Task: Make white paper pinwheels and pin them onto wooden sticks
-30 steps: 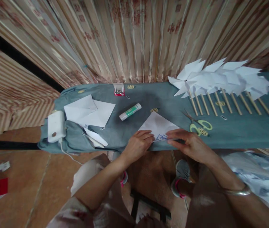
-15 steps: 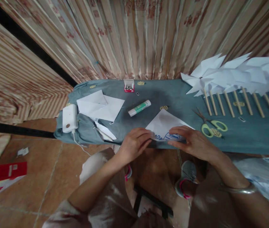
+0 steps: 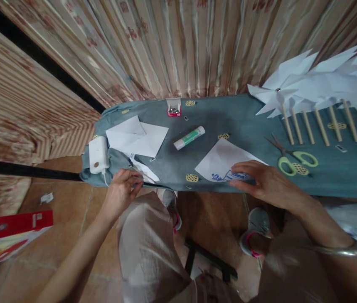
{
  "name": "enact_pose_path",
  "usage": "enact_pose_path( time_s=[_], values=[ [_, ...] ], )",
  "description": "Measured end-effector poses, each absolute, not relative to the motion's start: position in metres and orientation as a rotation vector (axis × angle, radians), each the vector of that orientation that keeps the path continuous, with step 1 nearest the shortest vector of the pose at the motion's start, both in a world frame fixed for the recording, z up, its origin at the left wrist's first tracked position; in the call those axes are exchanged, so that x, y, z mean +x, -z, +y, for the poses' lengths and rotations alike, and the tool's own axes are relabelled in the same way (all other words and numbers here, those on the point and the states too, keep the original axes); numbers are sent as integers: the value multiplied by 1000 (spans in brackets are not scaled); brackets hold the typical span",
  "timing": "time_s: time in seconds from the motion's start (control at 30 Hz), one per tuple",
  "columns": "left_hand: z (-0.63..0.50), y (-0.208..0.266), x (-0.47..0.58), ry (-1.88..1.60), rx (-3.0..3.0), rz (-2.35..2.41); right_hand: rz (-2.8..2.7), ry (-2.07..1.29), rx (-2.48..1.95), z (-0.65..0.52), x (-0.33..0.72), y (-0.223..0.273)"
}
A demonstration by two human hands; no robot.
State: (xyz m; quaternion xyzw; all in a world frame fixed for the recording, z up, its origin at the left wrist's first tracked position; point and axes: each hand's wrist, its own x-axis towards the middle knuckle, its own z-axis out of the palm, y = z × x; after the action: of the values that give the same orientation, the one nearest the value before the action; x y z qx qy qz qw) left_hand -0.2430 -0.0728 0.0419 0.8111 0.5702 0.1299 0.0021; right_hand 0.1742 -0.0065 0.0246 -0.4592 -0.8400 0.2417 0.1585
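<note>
My right hand grips the near right edge of a white sheet of paper, thumb below and fingers above. The sheet shows a blue drawing, partly covered by my fingers, along its near edge. My left hand is at the front edge of the table, fingers curled together beside narrow white paper strips. Whatever lies between its fingertips is hidden. A glue stick with a green label rests behind the sheet. To the right of the sheet lie green-handled scissors, blades partly open.
White paper pinwheels on wooden sticks line the back right. Folded white paper lies at left, near a white device with a cable. A small red box of metal pieces stands at the back of the cloth-covered table.
My left hand has let go of the paper sheet and moved left to the paper strips. The right hand keeps its grip on the sheet. The view has shifted slightly.
</note>
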Motion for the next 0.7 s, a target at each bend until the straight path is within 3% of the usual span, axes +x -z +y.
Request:
enact_pose_path(
  time_s=[0.7],
  values=[
    [-70, -50, -247, -98, 2716, 1580, -2401, -761, -1353, -4, 172, -31]
  ],
)
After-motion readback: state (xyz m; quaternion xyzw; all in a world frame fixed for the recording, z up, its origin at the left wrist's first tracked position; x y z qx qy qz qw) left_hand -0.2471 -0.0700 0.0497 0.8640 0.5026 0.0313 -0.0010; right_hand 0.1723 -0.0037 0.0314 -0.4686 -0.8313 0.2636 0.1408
